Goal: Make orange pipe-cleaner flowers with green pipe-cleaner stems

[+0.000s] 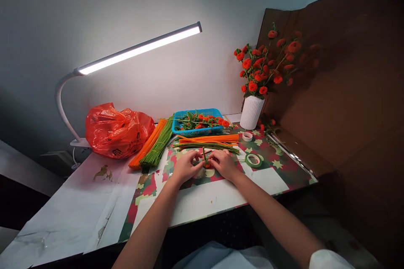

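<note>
Between my two hands, low over the table, is a small orange pipe-cleaner flower (207,165) with a short green stem pointing up. My left hand (188,165) pinches it from the left with thumb and fingertips. From the right, my right hand (223,163) closes its fingertips on the same flower. Just beyond my hands lie orange pipe cleaners (217,139) and green pipe cleaners (217,147). A roll of green floral tape (253,160) lies to the right of my right hand, with a smaller pale tape roll (247,136) behind it.
A blue basket (174,127) of finished flowers stands at the back. Left of it are upright-leaning orange and green bundles (158,149) and a red plastic bag (116,132). A lit lamp (142,48) arches above. At right stand a white vase (251,112) of orange flowers and a cardboard panel (347,84).
</note>
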The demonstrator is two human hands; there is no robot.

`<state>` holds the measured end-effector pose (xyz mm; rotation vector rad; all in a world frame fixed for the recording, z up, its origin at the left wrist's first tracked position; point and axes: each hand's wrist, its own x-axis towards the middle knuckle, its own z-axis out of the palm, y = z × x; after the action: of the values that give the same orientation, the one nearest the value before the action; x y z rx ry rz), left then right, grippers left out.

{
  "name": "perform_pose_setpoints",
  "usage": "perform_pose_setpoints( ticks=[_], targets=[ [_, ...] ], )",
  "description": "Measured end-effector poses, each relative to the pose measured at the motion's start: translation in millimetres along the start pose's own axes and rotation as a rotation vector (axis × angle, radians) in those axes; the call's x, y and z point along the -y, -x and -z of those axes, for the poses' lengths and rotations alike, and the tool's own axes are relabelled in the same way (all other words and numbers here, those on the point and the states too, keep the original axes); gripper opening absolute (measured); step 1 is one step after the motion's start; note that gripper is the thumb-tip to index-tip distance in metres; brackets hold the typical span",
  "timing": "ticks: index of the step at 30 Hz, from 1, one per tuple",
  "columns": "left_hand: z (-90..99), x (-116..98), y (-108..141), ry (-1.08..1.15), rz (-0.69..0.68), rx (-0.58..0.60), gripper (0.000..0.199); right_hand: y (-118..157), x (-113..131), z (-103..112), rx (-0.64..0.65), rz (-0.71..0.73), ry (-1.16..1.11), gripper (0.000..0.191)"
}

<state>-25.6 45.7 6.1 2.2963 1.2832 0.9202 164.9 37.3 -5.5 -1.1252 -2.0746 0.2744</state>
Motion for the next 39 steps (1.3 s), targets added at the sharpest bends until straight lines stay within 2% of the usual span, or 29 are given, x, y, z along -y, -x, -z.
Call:
perform_pose_setpoints(
  ticks=[7, 20, 24, 27, 28, 30, 33, 37, 39],
  targets=[
    [-9.3, 9, -2, 0.046, -0.014, -0.025, 0.018, -1, -1, -1, -0.011, 0.043, 0.079, 0.014],
    [-11.9, 3, -3, 0.093, 0.009, -0.003, 0.02, -1, -3, -3, 0.043, 0.012, 0.128, 0.005],
    [-9.6, 1, -2, 0.09, -0.01, -0.036, 0.025, 0, -2, -1, 0.02, -0.001, 0.103, 0.008],
    [-9.2, 1, -2, 0.182, 0.02, -0.082, 0.031, 3, 0, 2, -0.001, 0.014, 0.059, 0.005],
    [-9.4, 1, -2, 0.245, 0.049, -0.082, 0.032, 3, 1, 3, -0.012, 0.03, 0.044, 0.01],
    [-9.7, 1, -2, 0.381, 0.122, -0.03, 0.036, 4, 2, 5, -0.032, 0.076, 0.02, 0.019],
    [-8.9, 1, -3, 0.476, 0.201, 0.079, 0.042, 5, 4, 7, -0.034, 0.133, -0.01, 0.011],
    [-4.3, -2, -2, 0.48, 0.143, 0.021, 0.036, 6, 3, 5, 0.039, 0.148, -0.046, 0.011],
    [-1.6, -4, -1, 0.474, 0.083, 0.061, 0.031, 7, 2, 3, 0.093, 0.154, -0.04, 0.012]
  ],
)
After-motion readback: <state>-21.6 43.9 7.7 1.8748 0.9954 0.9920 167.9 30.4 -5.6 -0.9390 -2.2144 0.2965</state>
